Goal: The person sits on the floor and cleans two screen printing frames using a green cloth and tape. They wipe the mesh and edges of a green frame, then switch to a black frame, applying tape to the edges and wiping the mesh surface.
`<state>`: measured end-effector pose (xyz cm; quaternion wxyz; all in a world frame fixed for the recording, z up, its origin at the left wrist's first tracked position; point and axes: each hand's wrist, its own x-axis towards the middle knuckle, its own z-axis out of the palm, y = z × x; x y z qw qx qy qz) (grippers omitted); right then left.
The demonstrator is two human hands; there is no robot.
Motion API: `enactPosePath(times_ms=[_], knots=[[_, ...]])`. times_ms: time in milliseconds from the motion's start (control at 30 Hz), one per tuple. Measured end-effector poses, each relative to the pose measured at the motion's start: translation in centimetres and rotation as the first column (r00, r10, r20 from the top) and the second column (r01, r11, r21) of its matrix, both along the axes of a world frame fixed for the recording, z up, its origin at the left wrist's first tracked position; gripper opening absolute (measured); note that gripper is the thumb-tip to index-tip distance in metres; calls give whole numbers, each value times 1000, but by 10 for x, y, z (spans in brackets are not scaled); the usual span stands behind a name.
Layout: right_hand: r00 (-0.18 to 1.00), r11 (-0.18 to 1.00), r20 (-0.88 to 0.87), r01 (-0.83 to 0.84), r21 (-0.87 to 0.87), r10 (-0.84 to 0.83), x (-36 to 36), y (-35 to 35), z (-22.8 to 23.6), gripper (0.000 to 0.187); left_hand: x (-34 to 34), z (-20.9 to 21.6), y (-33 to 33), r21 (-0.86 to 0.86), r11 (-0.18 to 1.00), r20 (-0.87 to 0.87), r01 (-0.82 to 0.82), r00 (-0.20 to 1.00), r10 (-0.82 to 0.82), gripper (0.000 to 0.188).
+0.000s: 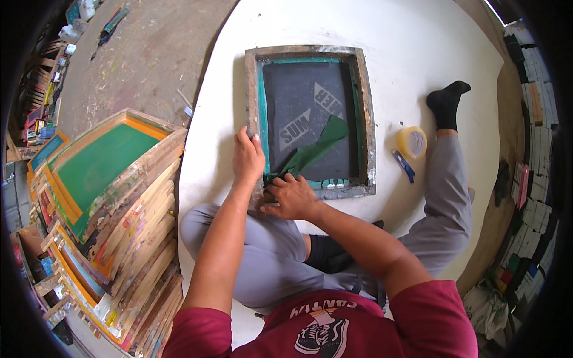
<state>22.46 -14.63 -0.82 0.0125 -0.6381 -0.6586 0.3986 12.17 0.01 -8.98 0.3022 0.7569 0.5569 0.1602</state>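
Note:
A wooden screen-printing frame (369,119) lies flat in front of me, with dark mesh (298,83), pale stencil shapes and green along its inner edges. My left hand (248,156) is closed round the frame's left side, thumb on the upper side. Near the lower left corner, my right hand (292,197) is closed with its fingertips on one end of a dark green strip (316,143). This limp, wrinkled strip slants across the mesh to the upper right. Whether it is cloth or peeled film I cannot tell.
Right of the frame, a roll of yellowish tape (412,142) and a blue cutter knife (404,166) lie on the white board (394,36). My right leg (440,185) stretches beyond them. At left rises a stack of wooden screens (143,238), a green one (107,161) on top.

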Motion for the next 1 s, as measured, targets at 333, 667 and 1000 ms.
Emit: enactPosePath(times_ms=[333, 667, 1000], knots=[[995, 995, -3, 96, -41, -96, 35, -19, 3, 79, -1, -9, 0, 35, 999, 4, 12, 1000, -12, 42], [952, 969, 179, 243, 50, -248, 103, -73, -2, 73, -1, -2, -1, 20, 1000, -46, -6, 999, 6, 43], [945, 957, 150, 287, 45, -290, 115, -78, -2, 63, 2, 4, -3, 26, 1000, -42, -5, 999, 6, 43]])
